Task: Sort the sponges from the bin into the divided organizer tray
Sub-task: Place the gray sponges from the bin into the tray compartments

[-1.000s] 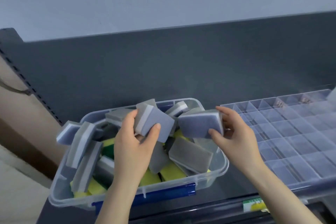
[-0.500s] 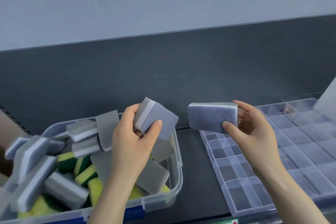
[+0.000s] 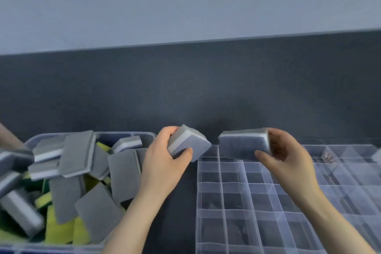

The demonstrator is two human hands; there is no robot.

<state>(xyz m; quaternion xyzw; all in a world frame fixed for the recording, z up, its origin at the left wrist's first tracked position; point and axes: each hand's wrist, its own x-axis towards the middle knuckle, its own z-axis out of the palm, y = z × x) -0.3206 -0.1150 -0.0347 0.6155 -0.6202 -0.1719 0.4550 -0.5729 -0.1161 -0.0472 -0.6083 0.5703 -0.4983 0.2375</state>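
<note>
My left hand grips a grey-and-white sponge, tilted, over the gap between the bin and the tray. My right hand pinches a second grey sponge by its right end and holds it level above the far left compartments of the clear divided organizer tray. The clear plastic bin at the left holds several grey and yellow-green sponges in a loose heap.
A dark grey shelf surface lies under both containers, with a dark back panel behind them. Small dark items sit in one far tray compartment. Something blurred shows at the left edge.
Both hands carried their sponges rightward, away from the bin. The right sponge now hangs over the tray's far left cells; the left sponge has cleared the bin's right rim.
</note>
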